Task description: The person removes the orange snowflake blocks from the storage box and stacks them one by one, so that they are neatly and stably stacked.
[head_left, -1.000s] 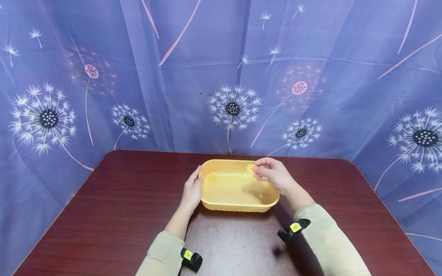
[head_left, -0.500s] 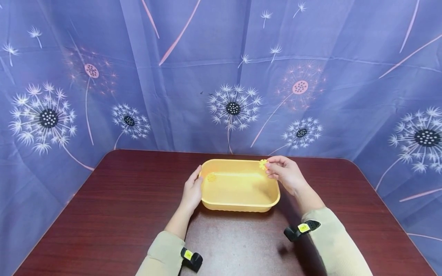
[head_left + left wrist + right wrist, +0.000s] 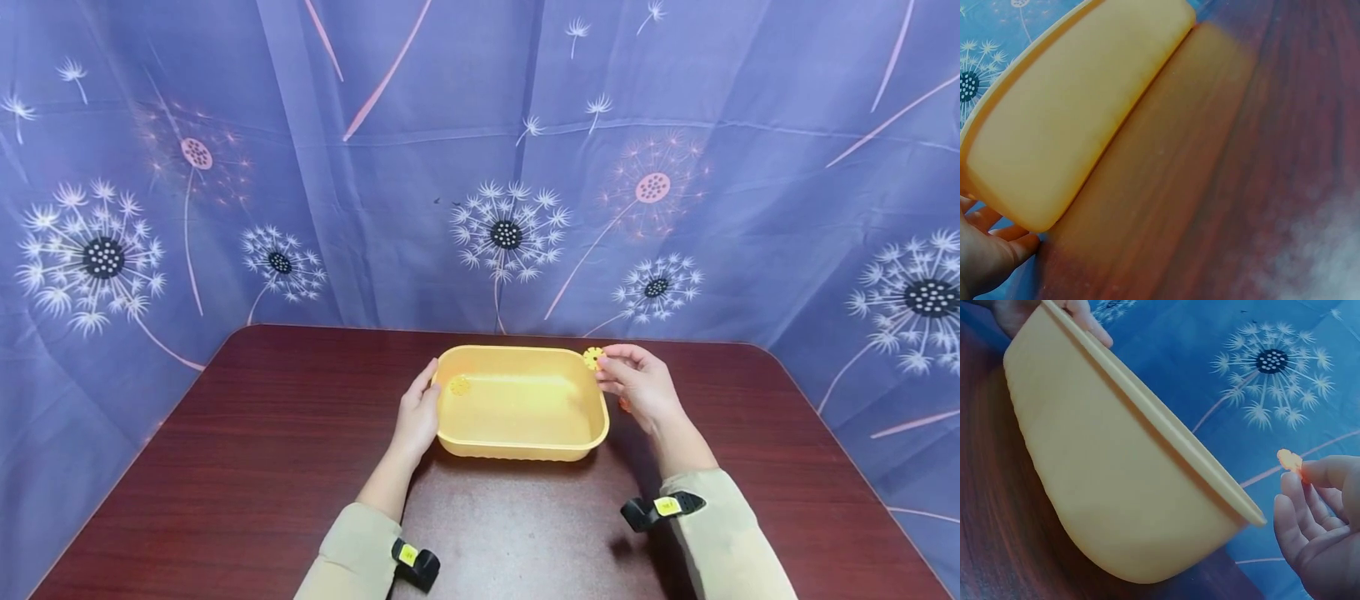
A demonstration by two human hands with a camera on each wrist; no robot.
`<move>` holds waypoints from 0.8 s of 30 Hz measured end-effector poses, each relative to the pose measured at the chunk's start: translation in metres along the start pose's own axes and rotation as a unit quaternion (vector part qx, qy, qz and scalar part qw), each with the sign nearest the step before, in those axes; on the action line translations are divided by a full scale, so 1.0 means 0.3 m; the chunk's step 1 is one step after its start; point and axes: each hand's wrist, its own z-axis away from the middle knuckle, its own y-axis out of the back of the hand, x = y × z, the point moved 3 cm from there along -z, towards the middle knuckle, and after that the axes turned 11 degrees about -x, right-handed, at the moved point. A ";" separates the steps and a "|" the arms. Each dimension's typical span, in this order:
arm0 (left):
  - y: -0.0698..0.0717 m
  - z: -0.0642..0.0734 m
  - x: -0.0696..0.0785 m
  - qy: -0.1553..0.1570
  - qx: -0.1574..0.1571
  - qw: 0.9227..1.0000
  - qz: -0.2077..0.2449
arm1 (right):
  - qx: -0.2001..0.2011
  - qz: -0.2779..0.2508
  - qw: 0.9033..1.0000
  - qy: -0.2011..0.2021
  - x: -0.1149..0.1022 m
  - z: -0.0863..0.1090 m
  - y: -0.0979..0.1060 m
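My left hand holds the left end of a yellow plastic basin, its fingertips at the rim; the left wrist view has its fingers against the basin's outer wall. A small yellow notched disc shows inside the basin near the left end. Just outside the back right corner, my right hand pinches another yellow notched disc between thumb and forefinger. In the right wrist view this disc looks orange and glowing. An orange bit peeks out below the right hand, mostly hidden.
The basin stands on a dark red-brown wooden table. A blue curtain with dandelion prints hangs behind the table and along both sides. Black straps sit on both forearms.
My right hand has moved right with the yellow disc, from over the basin to past its right rim. An orange bit has come into view below that hand. My left hand stays put.
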 end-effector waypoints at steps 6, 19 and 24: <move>0.004 0.001 -0.003 0.000 0.003 1.000 0.001 | 0.015 -0.006 1.000 0.009 0.009 0.020 0.020; -0.007 0.002 0.004 0.000 -0.004 1.000 -0.001 | 0.066 -0.035 0.996 0.039 0.020 0.078 0.093; -0.003 0.003 0.002 0.007 0.000 1.000 -0.008 | 0.092 -0.020 0.995 0.024 0.036 0.078 0.117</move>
